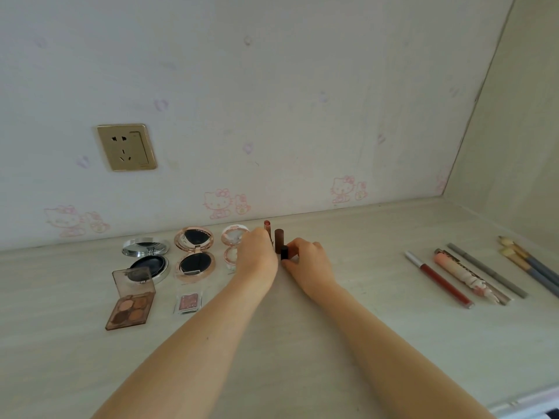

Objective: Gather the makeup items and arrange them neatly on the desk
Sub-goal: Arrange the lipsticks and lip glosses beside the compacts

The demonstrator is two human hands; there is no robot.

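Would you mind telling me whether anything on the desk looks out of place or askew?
Mostly tidy. The brown eyeshadow palette at the front left sits slightly skewed to the compacts' row, and the pencils at far right fan apart rather than lying parallel.

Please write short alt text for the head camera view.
Two bare hands meet at upright lipsticks near the wall: the right hand pinches a black tube, the left hand beside it. Open compacts lie left, pencils right.

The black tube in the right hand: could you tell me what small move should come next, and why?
Probably set the black tube upright just right of the brown tube and let go. The right hand grips it beside the standing tubes, whereas the left hand holds the pink lipstick.
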